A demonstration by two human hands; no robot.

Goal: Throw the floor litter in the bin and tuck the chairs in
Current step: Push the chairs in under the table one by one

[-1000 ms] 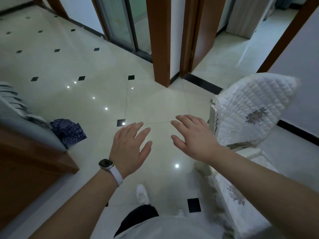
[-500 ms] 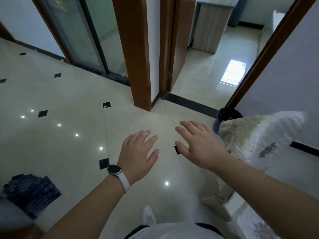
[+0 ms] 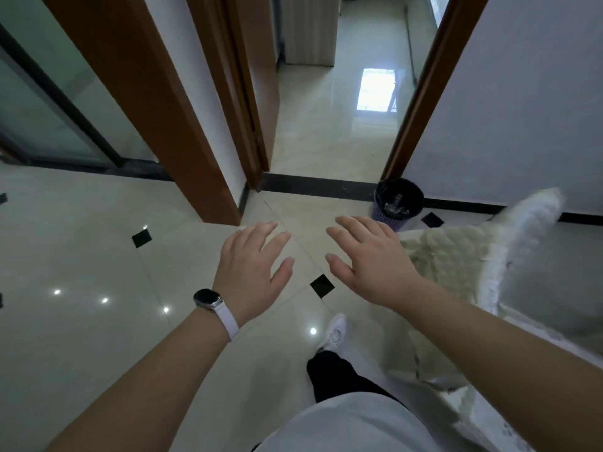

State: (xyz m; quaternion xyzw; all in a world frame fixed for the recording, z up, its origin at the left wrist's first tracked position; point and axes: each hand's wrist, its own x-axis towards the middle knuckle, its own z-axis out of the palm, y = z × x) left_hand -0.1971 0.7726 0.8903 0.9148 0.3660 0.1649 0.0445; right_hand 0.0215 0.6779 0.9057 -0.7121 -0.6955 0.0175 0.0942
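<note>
Search step, likely: left hand (image 3: 251,269), right hand (image 3: 368,259) spread, empty. Next: spot floor litter, carry to bin (image 3: 398,203).

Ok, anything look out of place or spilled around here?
Nothing looks spilled on the floor, and the bin stands upright by the door frame. Only the quilted chair cover flares out to one side, though blurred.

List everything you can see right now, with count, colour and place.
Bin: one, purple with black liner, ahead right.
Chair: one, cream quilted cover, right, nearer than the bin.
Door jambs: several, brown, ahead.
Glass door: one, dark-framed, far left.
Floor: cream tiles, black diamond insets.
Watch: one, white strap, left wrist.
Shoe: one, white, below the hands.
Left hand: open, empty, over the floor.
Right hand: open, empty, beside the chair.
</note>
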